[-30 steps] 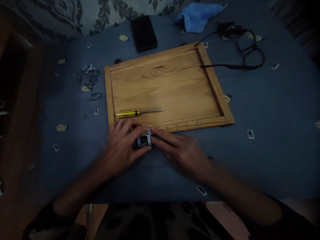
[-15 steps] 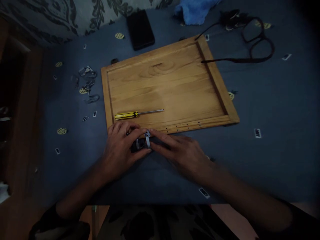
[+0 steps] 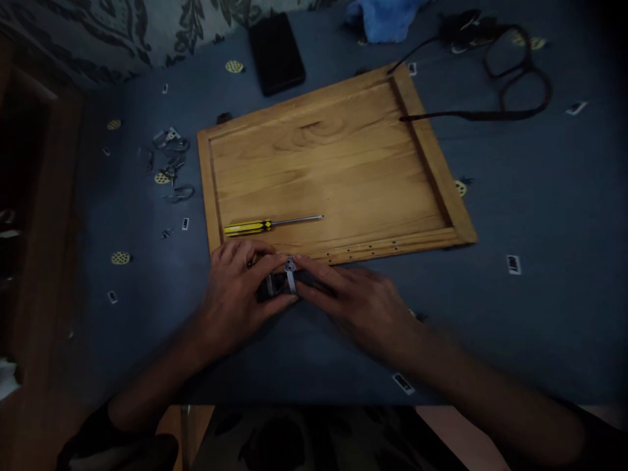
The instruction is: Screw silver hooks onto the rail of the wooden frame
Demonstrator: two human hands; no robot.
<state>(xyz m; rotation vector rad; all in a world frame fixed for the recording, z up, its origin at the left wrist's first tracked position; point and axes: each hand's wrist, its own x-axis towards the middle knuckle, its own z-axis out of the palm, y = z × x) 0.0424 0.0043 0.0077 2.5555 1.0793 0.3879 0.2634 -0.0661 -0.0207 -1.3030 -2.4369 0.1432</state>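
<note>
A wooden framed board (image 3: 314,170) lies flat on the blue patterned cloth. At its near edge my left hand (image 3: 240,281) holds a small metal bracket (image 3: 291,275) from the left, thumb and index finger at its two ends. From the right, my right hand (image 3: 353,294) grips the same bracket with its fingertips. A dark piece under the bracket is partly hidden by my fingers. Small holes show along the near rail, right of the bracket. A yellow and black screwdriver (image 3: 248,227) rests on the board just beyond my left hand, its shaft pointing right.
Loose metal parts (image 3: 171,163) lie on the cloth left of the board. Black-framed glasses (image 3: 520,114) overlap the board's right corner. Behind the board are a black rectangular object (image 3: 277,53) and a blue cloth (image 3: 387,19).
The view has shifted slightly, with the glasses and the board's right side appearing a little farther right. Both hands keep nearly the same hold on the bracket.
</note>
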